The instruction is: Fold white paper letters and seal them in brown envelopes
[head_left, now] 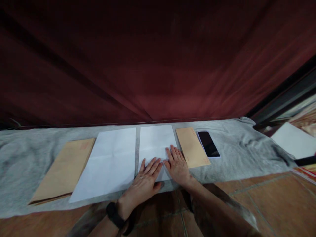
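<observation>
Both my hands rest flat on a white sheet of paper (156, 140) lying on the grey cloth. My left hand (146, 176), with a dark watch on its wrist, presses near the sheet's lower left part, fingers stretched out. My right hand (178, 166) lies on its lower right side, fingers extended, close to a single brown envelope (192, 146). Left of this sheet is a larger spread of white paper (108, 161) with faint creases. Farther left sits a stack of brown envelopes (65, 168).
A phone (208, 144) with a dark screen lies right of the single envelope. The grey cloth (242, 148) runs along a dark red curtain (158, 72). Orange floor tiles (278, 197) are in front. A white sheet (295, 140) lies at the far right.
</observation>
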`<state>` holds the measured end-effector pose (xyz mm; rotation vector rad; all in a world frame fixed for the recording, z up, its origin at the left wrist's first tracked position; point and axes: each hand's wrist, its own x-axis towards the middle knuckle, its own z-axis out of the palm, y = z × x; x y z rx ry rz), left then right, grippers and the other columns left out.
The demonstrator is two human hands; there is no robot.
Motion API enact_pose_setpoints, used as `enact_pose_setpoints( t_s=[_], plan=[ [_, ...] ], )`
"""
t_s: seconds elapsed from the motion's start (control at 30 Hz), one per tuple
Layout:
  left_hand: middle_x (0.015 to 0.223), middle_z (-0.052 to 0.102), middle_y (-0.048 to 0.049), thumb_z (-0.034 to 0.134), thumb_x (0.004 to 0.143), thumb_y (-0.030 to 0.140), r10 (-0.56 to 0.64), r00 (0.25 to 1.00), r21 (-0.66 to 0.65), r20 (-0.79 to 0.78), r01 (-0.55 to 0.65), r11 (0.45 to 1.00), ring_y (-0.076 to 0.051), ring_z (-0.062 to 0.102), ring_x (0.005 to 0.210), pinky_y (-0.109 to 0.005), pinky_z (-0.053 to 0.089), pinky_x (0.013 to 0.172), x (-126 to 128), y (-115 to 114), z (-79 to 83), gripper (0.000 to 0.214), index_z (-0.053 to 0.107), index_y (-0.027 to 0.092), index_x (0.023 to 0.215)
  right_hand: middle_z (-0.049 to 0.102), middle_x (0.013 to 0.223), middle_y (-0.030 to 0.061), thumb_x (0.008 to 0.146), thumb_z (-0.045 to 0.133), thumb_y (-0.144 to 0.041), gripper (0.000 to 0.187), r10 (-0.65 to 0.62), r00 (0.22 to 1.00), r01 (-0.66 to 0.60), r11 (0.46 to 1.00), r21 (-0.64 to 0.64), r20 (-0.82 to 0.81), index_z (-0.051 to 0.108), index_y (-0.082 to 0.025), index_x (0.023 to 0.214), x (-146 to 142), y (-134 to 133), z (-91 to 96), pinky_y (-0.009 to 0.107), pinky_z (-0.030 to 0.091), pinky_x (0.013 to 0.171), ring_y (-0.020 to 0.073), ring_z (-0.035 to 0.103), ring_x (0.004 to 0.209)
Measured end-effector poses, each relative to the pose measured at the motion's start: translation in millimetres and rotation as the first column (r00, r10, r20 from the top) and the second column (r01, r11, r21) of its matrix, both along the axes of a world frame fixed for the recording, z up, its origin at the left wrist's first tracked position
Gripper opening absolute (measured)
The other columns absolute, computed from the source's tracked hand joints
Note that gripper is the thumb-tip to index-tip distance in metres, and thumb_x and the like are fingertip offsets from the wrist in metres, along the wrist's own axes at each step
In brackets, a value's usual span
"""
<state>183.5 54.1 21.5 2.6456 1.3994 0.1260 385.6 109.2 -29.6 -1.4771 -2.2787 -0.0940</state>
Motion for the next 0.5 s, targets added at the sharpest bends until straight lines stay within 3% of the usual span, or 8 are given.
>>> enact_pose_setpoints(
  t_s=[0.27, 0.5],
  plan=[
    [0.163, 0.035, -0.0051, 0.047, 0.075, 0.008, 0.035, 0.999, -0.059, -0.04, -0.037, 0.998, -0.025, 0.026, 0.153, -0.056, 0.023, 0.125, 8.9, -3.2, 5.4, 0.079, 0.041, 0.021, 0.152, 0.035, 0.162, 0.0173, 0.102, 0.048, -0.036, 0.059, -0.002, 1.0, 0.002, 1.0, -0.016, 0.007, 0.038, -0.013, 0.155, -1.0, -0.5, 3.4, 0.049, 0.036, 0.117, 0.0314, 0.036, 0.148],
    [0.163, 0.036, -0.0057, 0.04, 0.078, 0.003, 0.039, 0.993, -0.028, -0.115, -0.042, 0.999, -0.028, 0.03, 0.152, -0.058, 0.028, 0.122, 18.5, -5.6, 4.4, 0.078, 0.04, 0.021, 0.153, 0.034, 0.162, 0.0188, 0.102, 0.049, -0.035, 0.057, 0.006, 1.0, -0.006, 0.999, -0.043, 0.008, 0.041, -0.011, 0.153, -0.2, -0.8, 7.0, 0.049, 0.036, 0.117, 0.0314, 0.034, 0.148]
  ],
)
